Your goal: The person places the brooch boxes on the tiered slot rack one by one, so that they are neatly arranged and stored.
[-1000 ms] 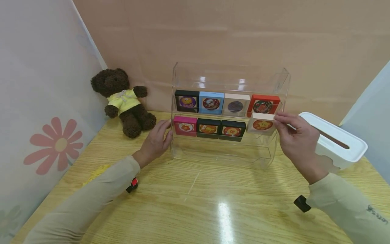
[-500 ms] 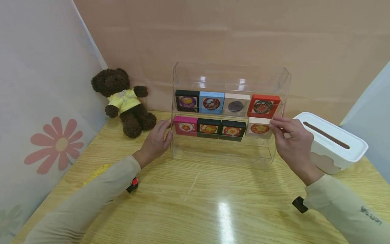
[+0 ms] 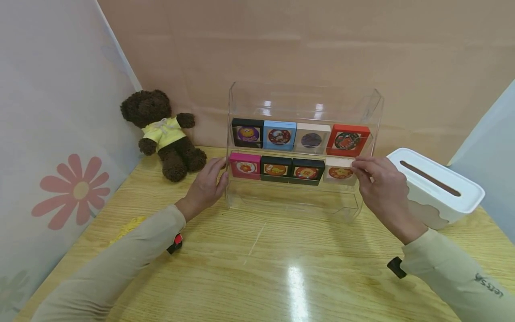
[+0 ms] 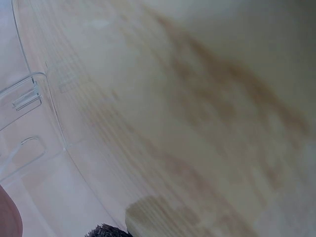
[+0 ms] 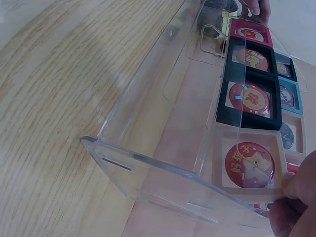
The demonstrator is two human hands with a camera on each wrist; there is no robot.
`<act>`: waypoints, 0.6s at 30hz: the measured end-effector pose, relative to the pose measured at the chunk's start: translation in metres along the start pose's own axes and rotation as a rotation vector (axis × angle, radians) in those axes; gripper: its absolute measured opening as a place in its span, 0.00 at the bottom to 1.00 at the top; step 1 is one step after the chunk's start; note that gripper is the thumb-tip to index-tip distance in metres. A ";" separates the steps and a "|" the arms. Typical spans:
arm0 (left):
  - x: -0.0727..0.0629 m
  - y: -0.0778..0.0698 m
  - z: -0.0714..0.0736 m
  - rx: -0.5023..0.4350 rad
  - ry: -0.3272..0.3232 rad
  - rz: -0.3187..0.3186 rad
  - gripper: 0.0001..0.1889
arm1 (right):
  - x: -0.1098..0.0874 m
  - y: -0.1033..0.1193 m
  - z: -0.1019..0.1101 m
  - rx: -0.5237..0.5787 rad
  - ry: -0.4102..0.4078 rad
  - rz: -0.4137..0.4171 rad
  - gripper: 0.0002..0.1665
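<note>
A clear acrylic display rack (image 3: 293, 199) stands on the table with square framed badges in two tiers. My right hand (image 3: 382, 190) pinches the right edge of a cream-framed badge (image 3: 338, 172), which sits in the lower tier at the right end; the right wrist view shows its red round face (image 5: 249, 165). To its left in that tier are two black-framed badges (image 3: 307, 171) and a pink one (image 3: 245, 166). Black, blue, cream and red (image 3: 348, 140) frames fill the upper tier. My left hand (image 3: 206, 183) grips the rack's left side panel; its fingertips are partly hidden.
A brown teddy bear (image 3: 165, 134) in a yellow shirt leans at the back left. A white tissue box (image 3: 438, 188) stands right of the rack, close to my right hand. Something yellow (image 3: 128, 229) lies by the left sleeve.
My right hand has moved left and slightly down with the cream-framed badge, lowering it into the lower tier beside the black one. My left hand has stayed on the rack.
</note>
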State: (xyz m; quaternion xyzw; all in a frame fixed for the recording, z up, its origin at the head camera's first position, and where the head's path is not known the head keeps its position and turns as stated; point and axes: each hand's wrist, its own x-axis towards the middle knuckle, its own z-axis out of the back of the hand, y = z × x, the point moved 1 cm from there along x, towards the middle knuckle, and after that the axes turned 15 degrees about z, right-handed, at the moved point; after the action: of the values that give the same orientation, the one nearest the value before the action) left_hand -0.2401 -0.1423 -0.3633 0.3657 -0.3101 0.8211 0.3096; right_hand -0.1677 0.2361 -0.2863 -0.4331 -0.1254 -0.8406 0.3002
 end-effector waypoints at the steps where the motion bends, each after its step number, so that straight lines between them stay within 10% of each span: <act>1: 0.000 0.000 0.000 -0.001 0.000 0.000 0.21 | 0.000 0.000 0.000 -0.001 0.010 0.007 0.06; 18: -0.002 0.001 -0.001 0.018 0.001 0.006 0.20 | -0.004 0.001 -0.002 -0.012 0.067 0.063 0.07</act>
State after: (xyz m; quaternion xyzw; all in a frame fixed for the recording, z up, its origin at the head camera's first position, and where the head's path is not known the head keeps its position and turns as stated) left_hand -0.2399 -0.1424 -0.3656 0.3671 -0.3036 0.8251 0.3038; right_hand -0.1663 0.2361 -0.2907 -0.4104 -0.0966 -0.8454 0.3280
